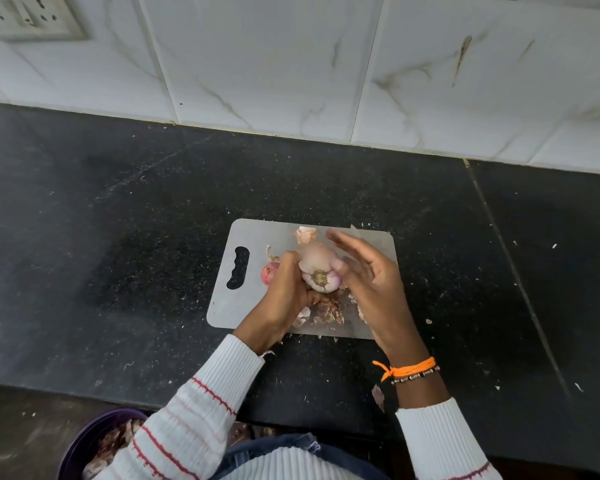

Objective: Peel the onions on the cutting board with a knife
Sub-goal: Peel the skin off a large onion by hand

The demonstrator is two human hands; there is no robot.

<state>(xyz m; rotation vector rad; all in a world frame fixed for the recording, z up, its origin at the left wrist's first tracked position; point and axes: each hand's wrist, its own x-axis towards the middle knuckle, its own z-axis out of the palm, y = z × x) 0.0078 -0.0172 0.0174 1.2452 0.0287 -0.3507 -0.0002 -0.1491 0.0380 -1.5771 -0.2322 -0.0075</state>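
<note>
Onion (317, 271), pale and mostly stripped, held above the middle of the cutting board (253, 233), root end turned toward the camera. Left hand (288, 289) grips it from the left side, fingers curled round it. Right hand (368, 271) sits against the onion's right side, fingers straight and spread, a little blurred; thumb appears to touch the onion, and the hand grasps nothing. No knife can be made out in either hand.

Second onion (269, 273), small, red skin still on, lies on the board just left of the left hand, partly hidden behind it. Loose skins (326, 311) heaped on the board's near edge under the hands; one larger scrap (305, 234) near the far edge.

Board is grey, handle slot at its left end, lying on a dark speckled counter (118, 220). White tiled wall (291, 64) behind, with a socket plate (28, 17) at upper left.

Orange thread band (407, 368) on the right wrist. Purple bowl (94, 441) holding skins below the counter edge, lower left.
</note>
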